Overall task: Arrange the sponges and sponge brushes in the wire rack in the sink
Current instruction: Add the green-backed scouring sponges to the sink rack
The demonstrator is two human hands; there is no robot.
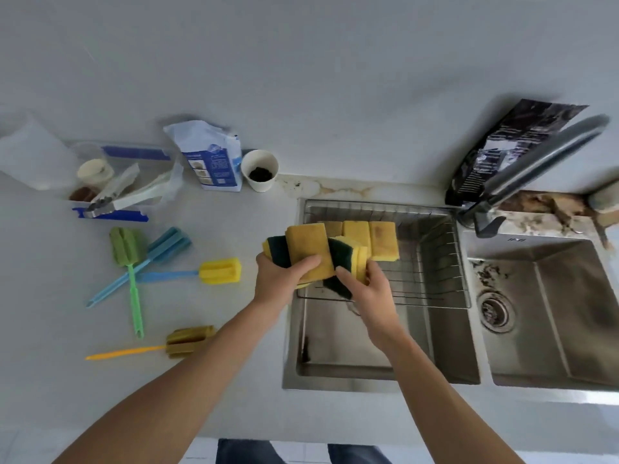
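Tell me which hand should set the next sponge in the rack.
Right hand: it grips a sponge directly over the wire rack; the left hand holds the remaining stack at the sink's left edge.

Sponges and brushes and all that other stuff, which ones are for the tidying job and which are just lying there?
For the job:
- sponges held in both hands
- sponges in the wire rack
- wire rack
- four sponge brushes on the counter

Just lying about:
- paper cup
- blue-and-white bag
- clear container with tongs
- black packet
- tap
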